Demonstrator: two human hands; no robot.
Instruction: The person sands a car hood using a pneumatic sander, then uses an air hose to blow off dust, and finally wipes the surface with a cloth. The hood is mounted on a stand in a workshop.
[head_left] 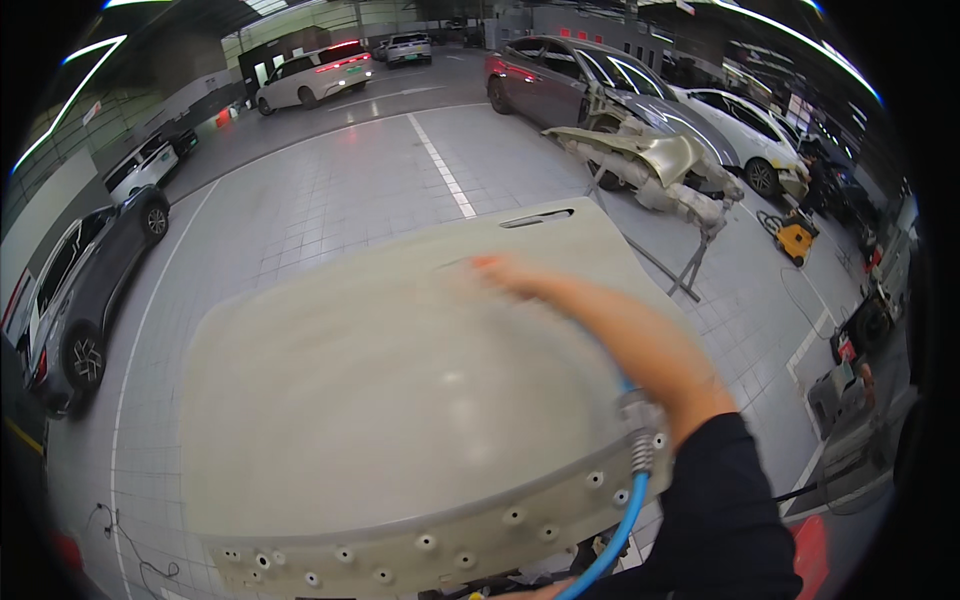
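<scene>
A pale beige car door panel [400, 400] lies outer face up in front of me, with a handle slot [537, 218] near its far edge and several holes along its near edge. My right hand [515, 277] is stretched out over its far part, blurred by motion. It is closed on an orange tool [485, 262] with a thin tip, which looks like an air blow gun. A blue air hose [625, 530] with a metal coupling [638, 425] runs up beneath my right forearm. At the lower edge, a sliver of my left hand [540, 592] shows beside the hose, its fingers hidden.
Beyond the door at the right, a paint-dusted body part [650, 160] rests on a metal stand [690, 265]. Parked cars, including a grey sedan [590, 75] and a dark car [90, 290], stand around. A yellow machine [796, 240] and a black cable [140, 560] are on the tiled floor.
</scene>
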